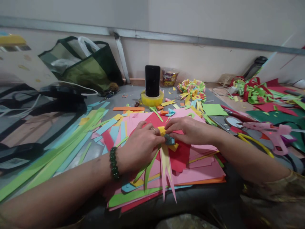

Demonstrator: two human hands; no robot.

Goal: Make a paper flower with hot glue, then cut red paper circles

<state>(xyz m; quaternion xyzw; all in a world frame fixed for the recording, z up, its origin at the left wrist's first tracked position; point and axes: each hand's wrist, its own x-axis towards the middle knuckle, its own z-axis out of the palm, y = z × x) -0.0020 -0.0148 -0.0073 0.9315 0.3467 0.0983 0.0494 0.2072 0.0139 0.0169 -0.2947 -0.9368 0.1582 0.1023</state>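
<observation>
In front of me there is a pale wall (202, 19), and a metal rail (171, 36) runs across it. From this rail goes down a metal post (122, 57), which looks a little tilted. To the left of the post, the wall above is more grey; farther to its right, it is lighter. Below the post spreads my grey table (130, 90). The light is soft.

You can read no word for certain: right of the upright black phone (152, 81), the round dark-purple tub (169, 77) bears light lettering, too blurred.
</observation>
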